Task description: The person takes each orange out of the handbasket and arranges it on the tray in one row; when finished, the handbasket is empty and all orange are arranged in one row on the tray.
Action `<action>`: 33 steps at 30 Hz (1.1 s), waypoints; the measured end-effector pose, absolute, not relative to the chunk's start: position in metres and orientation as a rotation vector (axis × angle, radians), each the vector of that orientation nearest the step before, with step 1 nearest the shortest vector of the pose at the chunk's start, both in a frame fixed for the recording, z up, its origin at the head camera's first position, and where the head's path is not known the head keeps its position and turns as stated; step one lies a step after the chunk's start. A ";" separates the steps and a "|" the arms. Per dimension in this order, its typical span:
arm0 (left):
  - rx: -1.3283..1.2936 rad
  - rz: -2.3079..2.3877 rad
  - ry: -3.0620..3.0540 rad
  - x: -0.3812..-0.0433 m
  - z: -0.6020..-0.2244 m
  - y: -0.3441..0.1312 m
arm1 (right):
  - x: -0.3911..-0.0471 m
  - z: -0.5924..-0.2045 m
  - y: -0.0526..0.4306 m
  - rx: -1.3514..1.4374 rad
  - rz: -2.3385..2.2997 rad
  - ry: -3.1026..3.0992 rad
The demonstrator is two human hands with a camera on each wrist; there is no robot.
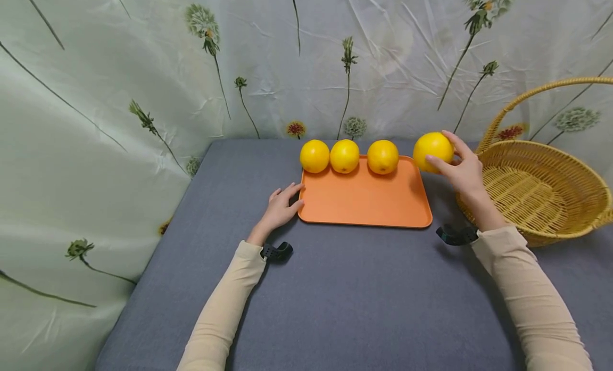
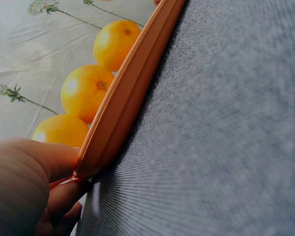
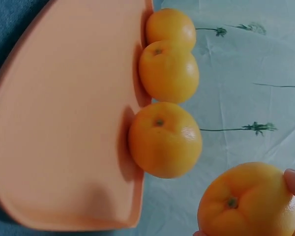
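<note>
An orange tray lies on the cloth-covered table, with three oranges in a row along its far side. My right hand grips another orange between thumb and fingers, above the tray's far right corner. In the right wrist view that held orange shows its stem end, and the fingertips press its side. At the tray's left edge is my left hand, thumb and fingers at the rim. The left wrist view shows the thumb on one side of the tray's rim and fingers on the other.
A wicker basket with a tall arched handle stands right of the tray, close beside my right forearm. Grey cloth covers the table. A curtain printed with dandelions hangs behind the far table edge and along the left.
</note>
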State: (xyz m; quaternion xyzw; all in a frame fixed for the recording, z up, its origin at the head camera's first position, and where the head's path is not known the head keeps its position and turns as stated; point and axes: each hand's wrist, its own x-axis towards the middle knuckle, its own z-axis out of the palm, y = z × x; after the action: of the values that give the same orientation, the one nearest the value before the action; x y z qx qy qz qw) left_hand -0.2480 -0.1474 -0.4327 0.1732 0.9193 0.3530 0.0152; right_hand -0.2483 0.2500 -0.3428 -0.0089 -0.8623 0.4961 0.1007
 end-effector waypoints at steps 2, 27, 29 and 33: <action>0.539 1.092 2.863 -0.248 -0.432 -0.147 | -0.252 -0.346 0.248 -0.038 1.447 -2.572; 0.565 1.087 2.890 -0.246 -0.435 -0.148 | -0.296 -0.372 0.240 -0.030 1.426 -2.839; 0.560 1.081 2.892 -0.246 -0.435 -0.148 | -0.298 -0.373 0.238 -0.013 1.408 -2.862; 0.553 1.089 2.891 -0.246 -0.435 -0.147 | -0.303 -0.373 0.234 0.046 1.362 -2.907</action>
State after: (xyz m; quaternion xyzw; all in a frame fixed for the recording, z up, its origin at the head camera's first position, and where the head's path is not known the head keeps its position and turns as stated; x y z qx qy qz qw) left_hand -0.2461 -0.1473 -0.4351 0.1762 0.9211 0.3471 0.0015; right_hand -0.3027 0.2344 -0.3727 0.0143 -0.9049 0.4241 -0.0344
